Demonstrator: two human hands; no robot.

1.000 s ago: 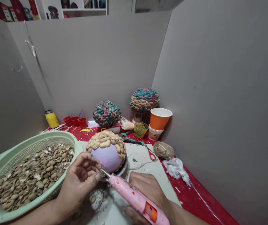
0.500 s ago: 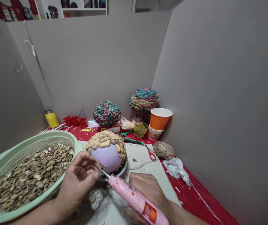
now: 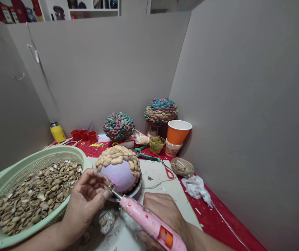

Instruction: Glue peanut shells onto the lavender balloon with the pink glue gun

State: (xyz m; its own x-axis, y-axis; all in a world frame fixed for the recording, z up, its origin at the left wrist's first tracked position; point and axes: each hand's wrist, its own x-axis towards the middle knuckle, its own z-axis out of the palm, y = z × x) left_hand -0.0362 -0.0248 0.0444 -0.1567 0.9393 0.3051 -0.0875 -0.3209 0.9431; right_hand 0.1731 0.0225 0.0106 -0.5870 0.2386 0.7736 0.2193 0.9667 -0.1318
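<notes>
My right hand (image 3: 165, 212) is wrapped around a pink glue gun (image 3: 149, 221), its metal nozzle pointing up and left. The nozzle tip meets a peanut shell (image 3: 109, 184) pinched between the thumb and fingers of my left hand (image 3: 89, 198). Just behind them, a lilac balloon (image 3: 119, 176) sits in a grey bowl (image 3: 138, 190). Peanut shells (image 3: 118, 153) cover its top and right side, while the front of the balloon is bare. Much of the pinched shell is hidden by my fingers.
At left stands a green basket (image 3: 85, 157) full of shells. Scissors (image 3: 169, 172), twine (image 3: 182, 167), a crumpled white bag (image 3: 197, 188) and an orange cup (image 3: 178, 134) lie rightward. Two painted shell domes (image 3: 119, 126) and red cups (image 3: 92, 136) stand at the back. Grey panels (image 3: 243, 122) enclose the table.
The glue gun and my right hand have shifted very slightly left. My left hand keeps its pinch on the shell, almost unmoved.
</notes>
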